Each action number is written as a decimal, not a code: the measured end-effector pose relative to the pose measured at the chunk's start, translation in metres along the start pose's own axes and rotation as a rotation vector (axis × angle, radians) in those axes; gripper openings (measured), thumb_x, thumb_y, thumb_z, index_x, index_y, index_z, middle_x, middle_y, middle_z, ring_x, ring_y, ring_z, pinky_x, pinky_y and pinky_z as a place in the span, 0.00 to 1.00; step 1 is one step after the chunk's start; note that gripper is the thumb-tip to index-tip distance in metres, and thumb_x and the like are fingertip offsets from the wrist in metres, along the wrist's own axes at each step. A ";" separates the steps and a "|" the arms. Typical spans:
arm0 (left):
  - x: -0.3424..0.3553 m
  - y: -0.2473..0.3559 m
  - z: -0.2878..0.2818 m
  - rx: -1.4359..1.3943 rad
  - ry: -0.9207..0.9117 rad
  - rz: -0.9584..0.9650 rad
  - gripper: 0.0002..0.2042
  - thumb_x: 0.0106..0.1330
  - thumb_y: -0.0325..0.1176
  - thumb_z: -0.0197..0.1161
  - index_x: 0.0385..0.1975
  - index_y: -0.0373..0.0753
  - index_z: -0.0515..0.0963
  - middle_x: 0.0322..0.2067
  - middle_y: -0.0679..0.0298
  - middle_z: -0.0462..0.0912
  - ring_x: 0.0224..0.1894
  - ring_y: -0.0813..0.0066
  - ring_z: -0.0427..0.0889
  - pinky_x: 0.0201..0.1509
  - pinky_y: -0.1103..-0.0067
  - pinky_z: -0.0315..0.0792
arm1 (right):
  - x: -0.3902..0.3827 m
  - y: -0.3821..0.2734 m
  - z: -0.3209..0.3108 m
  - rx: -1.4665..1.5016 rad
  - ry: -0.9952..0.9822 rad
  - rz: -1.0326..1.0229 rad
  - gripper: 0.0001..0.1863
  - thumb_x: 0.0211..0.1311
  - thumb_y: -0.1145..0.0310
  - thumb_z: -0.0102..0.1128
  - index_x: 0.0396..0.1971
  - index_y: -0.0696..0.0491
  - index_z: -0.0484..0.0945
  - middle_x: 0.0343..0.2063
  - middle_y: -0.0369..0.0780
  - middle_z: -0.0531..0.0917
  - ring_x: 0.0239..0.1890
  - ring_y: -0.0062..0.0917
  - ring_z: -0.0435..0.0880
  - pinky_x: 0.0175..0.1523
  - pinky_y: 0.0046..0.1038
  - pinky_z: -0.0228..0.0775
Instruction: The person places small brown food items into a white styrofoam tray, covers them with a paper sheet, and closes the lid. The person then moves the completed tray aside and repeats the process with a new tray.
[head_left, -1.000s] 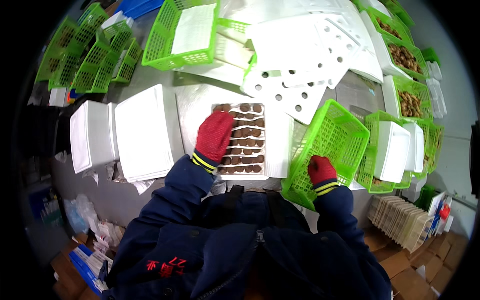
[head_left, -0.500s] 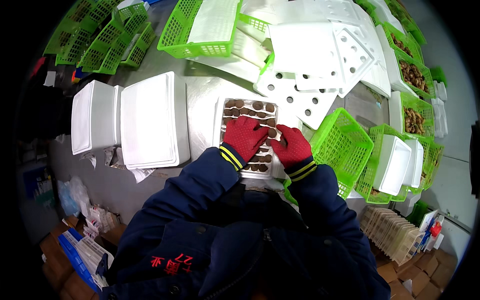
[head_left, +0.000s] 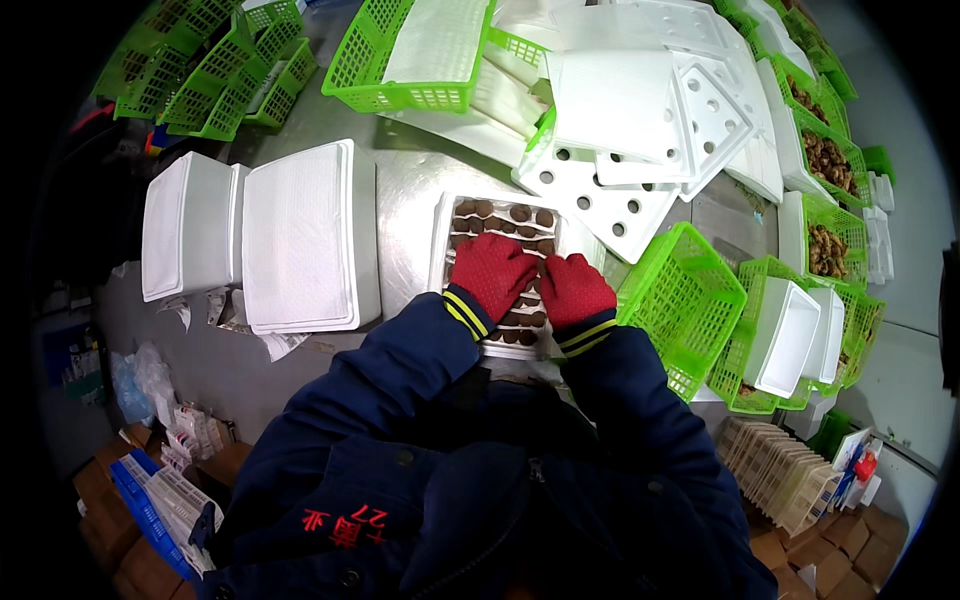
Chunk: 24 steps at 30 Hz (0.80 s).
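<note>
A white foam box (head_left: pixel 441 238) stands in front of me, lined with rows of round brown mushroom caps (head_left: pixel 520 213) separated by white strips. My left hand (head_left: pixel 492 275), in a red dotted glove, lies over the middle rows with its fingers curled down together. Beside it my right hand (head_left: pixel 577 290), gloved the same way, bends its fingers inward at the box's right-hand column. Both hands' fingertips meet near the same spot among the caps. Whatever they pinch is hidden beneath the gloves.
White foam boxes (head_left: pixel 308 240) stand to the left. A green basket (head_left: pixel 690 300) is close by my right arm. Perforated white foam sheets (head_left: pixel 610 215) lie piled behind, beside a green basket (head_left: pixel 400 98) holding white sheets. More baskets of mushrooms (head_left: pixel 826 250) line the right.
My right hand has shifted left, its fingers now over the right-hand column of caps and closer to my left hand. The left hand stays nearly in place.
</note>
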<state>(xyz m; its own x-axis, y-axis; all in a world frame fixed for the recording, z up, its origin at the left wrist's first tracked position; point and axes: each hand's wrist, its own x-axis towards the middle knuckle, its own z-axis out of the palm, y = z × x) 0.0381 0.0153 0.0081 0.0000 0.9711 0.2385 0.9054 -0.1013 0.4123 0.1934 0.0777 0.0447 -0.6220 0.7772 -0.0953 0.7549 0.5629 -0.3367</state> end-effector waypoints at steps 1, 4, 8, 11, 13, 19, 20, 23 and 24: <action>0.000 0.000 -0.002 0.014 -0.013 0.003 0.10 0.55 0.39 0.63 0.36 0.51 0.82 0.35 0.68 0.78 0.44 0.63 0.74 0.44 0.65 0.66 | 0.000 0.001 0.001 -0.023 -0.005 -0.009 0.08 0.58 0.62 0.55 0.33 0.49 0.77 0.30 0.44 0.77 0.32 0.43 0.79 0.34 0.43 0.72; -0.001 0.001 -0.004 0.011 0.039 0.045 0.10 0.55 0.39 0.62 0.36 0.53 0.82 0.36 0.69 0.77 0.45 0.63 0.74 0.44 0.66 0.67 | 0.001 0.003 -0.001 -0.108 -0.048 -0.065 0.09 0.56 0.63 0.57 0.34 0.50 0.77 0.33 0.45 0.78 0.34 0.42 0.81 0.33 0.43 0.75; 0.000 -0.013 -0.009 -0.230 0.154 0.033 0.11 0.58 0.30 0.61 0.41 0.44 0.80 0.39 0.59 0.80 0.42 0.55 0.76 0.46 0.64 0.70 | 0.001 0.030 0.002 0.298 0.011 0.033 0.14 0.52 0.58 0.65 0.34 0.52 0.81 0.34 0.44 0.79 0.35 0.39 0.81 0.40 0.35 0.75; -0.014 -0.030 -0.037 -0.219 0.198 -0.035 0.15 0.60 0.25 0.60 0.47 0.39 0.77 0.42 0.53 0.81 0.45 0.51 0.77 0.50 0.65 0.70 | -0.010 0.052 -0.014 0.698 0.082 0.087 0.15 0.44 0.64 0.74 0.31 0.54 0.83 0.33 0.42 0.80 0.33 0.32 0.81 0.40 0.29 0.74; -0.024 -0.038 -0.055 -0.226 0.189 -0.109 0.14 0.61 0.25 0.60 0.47 0.38 0.77 0.43 0.53 0.80 0.46 0.50 0.76 0.51 0.65 0.70 | -0.021 0.047 -0.030 0.830 -0.042 0.145 0.13 0.47 0.68 0.70 0.35 0.54 0.83 0.32 0.42 0.81 0.34 0.31 0.82 0.41 0.28 0.75; -0.057 -0.035 -0.064 -0.159 0.200 -0.042 0.15 0.55 0.24 0.64 0.44 0.39 0.79 0.42 0.56 0.81 0.46 0.54 0.77 0.50 0.65 0.71 | -0.047 0.027 -0.015 0.752 0.023 -0.134 0.16 0.44 0.81 0.66 0.36 0.53 0.80 0.33 0.41 0.82 0.34 0.32 0.83 0.39 0.25 0.74; -0.060 -0.034 -0.064 -0.157 0.204 -0.024 0.15 0.54 0.24 0.65 0.43 0.39 0.79 0.42 0.56 0.81 0.46 0.54 0.77 0.50 0.65 0.71 | -0.046 0.026 -0.013 0.727 0.047 -0.140 0.16 0.45 0.80 0.67 0.37 0.53 0.80 0.33 0.41 0.82 0.34 0.32 0.83 0.39 0.25 0.74; -0.068 -0.031 -0.067 -0.154 0.244 -0.058 0.14 0.54 0.24 0.65 0.41 0.39 0.79 0.41 0.56 0.80 0.45 0.54 0.77 0.50 0.65 0.70 | -0.042 0.018 -0.011 0.665 0.077 -0.122 0.14 0.45 0.81 0.67 0.33 0.51 0.79 0.32 0.40 0.82 0.33 0.32 0.82 0.38 0.24 0.74; -0.071 -0.033 -0.066 -0.139 0.282 -0.057 0.13 0.54 0.23 0.65 0.41 0.39 0.79 0.41 0.57 0.80 0.45 0.54 0.77 0.49 0.65 0.70 | -0.039 0.014 -0.007 0.714 0.134 -0.205 0.13 0.44 0.81 0.68 0.31 0.51 0.78 0.32 0.40 0.82 0.33 0.32 0.82 0.38 0.24 0.74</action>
<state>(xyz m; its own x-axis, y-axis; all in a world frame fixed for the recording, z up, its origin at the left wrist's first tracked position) -0.0203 -0.0643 0.0358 -0.1843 0.8799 0.4380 0.8337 -0.0960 0.5438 0.2299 0.0568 0.0506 -0.6704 0.7298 0.1337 0.2803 0.4159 -0.8651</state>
